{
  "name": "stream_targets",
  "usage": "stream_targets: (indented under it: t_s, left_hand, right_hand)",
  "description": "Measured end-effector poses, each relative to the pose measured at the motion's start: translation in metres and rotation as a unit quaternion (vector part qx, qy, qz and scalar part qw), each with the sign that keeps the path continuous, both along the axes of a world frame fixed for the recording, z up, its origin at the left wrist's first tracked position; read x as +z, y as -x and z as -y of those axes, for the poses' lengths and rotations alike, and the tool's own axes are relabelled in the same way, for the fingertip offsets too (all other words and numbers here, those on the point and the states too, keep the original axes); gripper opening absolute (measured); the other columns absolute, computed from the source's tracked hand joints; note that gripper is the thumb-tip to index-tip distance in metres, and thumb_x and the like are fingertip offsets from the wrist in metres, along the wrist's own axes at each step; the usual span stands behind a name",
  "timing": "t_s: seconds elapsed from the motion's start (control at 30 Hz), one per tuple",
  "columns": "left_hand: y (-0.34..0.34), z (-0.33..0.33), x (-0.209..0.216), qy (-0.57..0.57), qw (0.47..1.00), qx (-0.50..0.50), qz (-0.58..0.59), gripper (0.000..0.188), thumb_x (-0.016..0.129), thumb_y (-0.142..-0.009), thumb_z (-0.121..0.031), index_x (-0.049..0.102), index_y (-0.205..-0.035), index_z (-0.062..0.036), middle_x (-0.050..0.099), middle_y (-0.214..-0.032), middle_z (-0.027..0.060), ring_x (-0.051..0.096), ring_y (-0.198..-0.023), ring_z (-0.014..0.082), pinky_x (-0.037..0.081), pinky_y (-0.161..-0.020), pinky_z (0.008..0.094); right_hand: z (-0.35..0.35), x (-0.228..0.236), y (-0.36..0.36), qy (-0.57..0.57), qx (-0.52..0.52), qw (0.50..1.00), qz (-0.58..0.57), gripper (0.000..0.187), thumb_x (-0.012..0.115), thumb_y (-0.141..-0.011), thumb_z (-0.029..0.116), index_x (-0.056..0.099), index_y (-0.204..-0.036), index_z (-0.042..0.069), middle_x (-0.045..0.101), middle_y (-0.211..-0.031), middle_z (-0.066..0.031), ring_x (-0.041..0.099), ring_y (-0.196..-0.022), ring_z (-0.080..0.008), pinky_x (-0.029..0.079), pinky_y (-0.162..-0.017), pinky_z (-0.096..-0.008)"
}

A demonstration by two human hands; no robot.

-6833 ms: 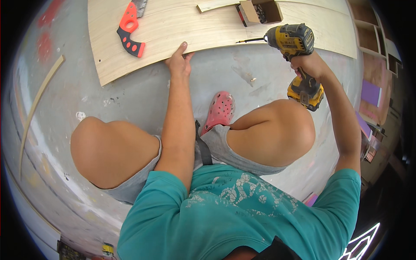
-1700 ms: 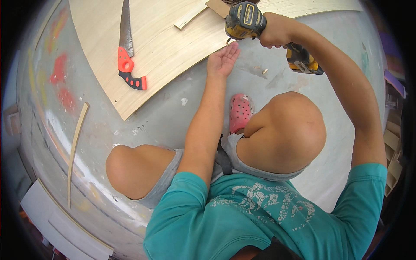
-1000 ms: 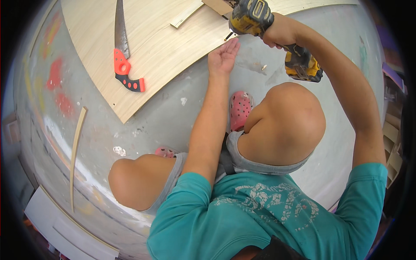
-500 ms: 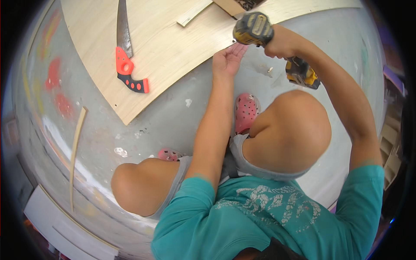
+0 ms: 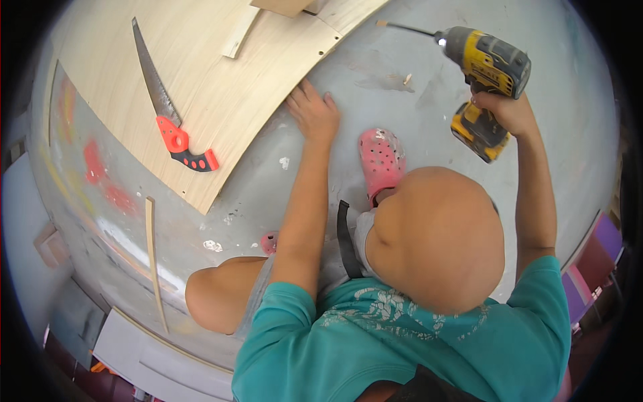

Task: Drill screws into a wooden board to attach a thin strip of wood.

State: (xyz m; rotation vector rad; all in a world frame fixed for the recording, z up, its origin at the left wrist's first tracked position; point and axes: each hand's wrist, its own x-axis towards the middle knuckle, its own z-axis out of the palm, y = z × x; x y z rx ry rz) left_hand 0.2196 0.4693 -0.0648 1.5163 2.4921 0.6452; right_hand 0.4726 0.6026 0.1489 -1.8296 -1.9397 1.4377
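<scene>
A yellow-and-black cordless drill [image 5: 492, 63] is gripped by its handle in my right hand [image 5: 510, 112]. Its lamp is lit, and a long thin bit points left over the grey floor. My left hand [image 5: 313, 112] lies palm down at the edge of a pale plywood sheet [image 5: 228, 94], fingers stretched out and their tips against or just under the edge; which one I cannot tell. On the sheet, left of that hand, rests a handsaw [image 5: 167, 110] with a curved blade and a red-and-black handle. Two small dark holes or screw heads dot the sheet's edge beyond my left hand.
A narrow wood strip [image 5: 240, 33] and a brown wood piece [image 5: 281, 5] lie on the sheet's far part. On the paint-spotted grey floor [image 5: 415, 127] lies a thin wooden stick [image 5: 155, 261]. My pink clog [image 5: 382, 157] stands between the hands; white panels [image 5: 157, 365] lie at lower left.
My right hand has drawn the drill away from the sheet's edge, to the right, exposing its bit. My left hand has turned from palm up to palm down and shifted left along the edge.
</scene>
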Motion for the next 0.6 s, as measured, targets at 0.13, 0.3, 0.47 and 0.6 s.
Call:
stream_targets:
  t_s: [0.13, 0.3, 0.47, 0.6]
  left_hand:
    - [-0.03, -0.03, -0.005, 0.036, 0.994, -0.021, -0.103, 0.068, 0.06, -0.077, -0.029, 0.032, -0.129, 0.0052, 0.04, -0.12, 0.028, 0.033, -0.113, 0.044, 0.024, -0.096, 0.0545]
    - [-0.095, -0.055, 0.026, 0.157, 0.98, -0.01, -0.123, 0.064, 0.06, -0.078, -0.029, 0.035, -0.126, 0.0043, 0.044, -0.116, 0.0274, 0.038, -0.113, 0.0412, 0.027, -0.092, 0.054]
    - [-0.109, -0.088, 0.028, 0.228, 0.959, -0.115, -0.125, 0.059, 0.062, -0.075, -0.025, 0.04, -0.123, 0.0004, 0.049, -0.106, 0.0223, 0.049, -0.097, 0.0374, 0.036, -0.085, 0.0435]
    - [-0.144, -0.092, 0.02, 0.192, 0.961, -0.156, -0.127, 0.059, 0.065, -0.071, -0.017, 0.041, -0.123, -0.0002, 0.049, -0.102, 0.0205, 0.046, -0.096, 0.0358, 0.036, -0.084, 0.0437]
  right_hand:
    - [-0.004, -0.074, -0.083, -0.105, -0.107, 0.984, -0.101, 0.028, 0.067, -0.07, 0.01, 0.059, -0.096, 0.002, 0.061, -0.087, -0.0058, 0.058, -0.079, -0.0138, 0.047, -0.07, -0.0275]
    - [-0.017, -0.124, -0.156, -0.252, -0.11, 0.953, -0.125, 0.025, 0.071, -0.074, 0.013, 0.059, -0.094, 0.002, 0.063, -0.087, -0.0071, 0.06, -0.078, -0.0145, 0.049, -0.073, -0.0279]
    - [-0.046, -0.149, -0.205, -0.209, -0.159, 0.955, -0.137, 0.017, 0.066, -0.077, 0.008, 0.058, -0.092, 0.005, 0.059, -0.085, -0.0017, 0.055, -0.08, -0.0112, 0.044, -0.075, -0.0259]
    - [-0.063, -0.157, -0.235, -0.151, -0.185, 0.957, -0.167, 0.015, 0.065, -0.077, 0.01, 0.058, -0.09, 0.006, 0.058, -0.084, -0.0002, 0.054, -0.08, -0.0103, 0.043, -0.074, -0.0255]
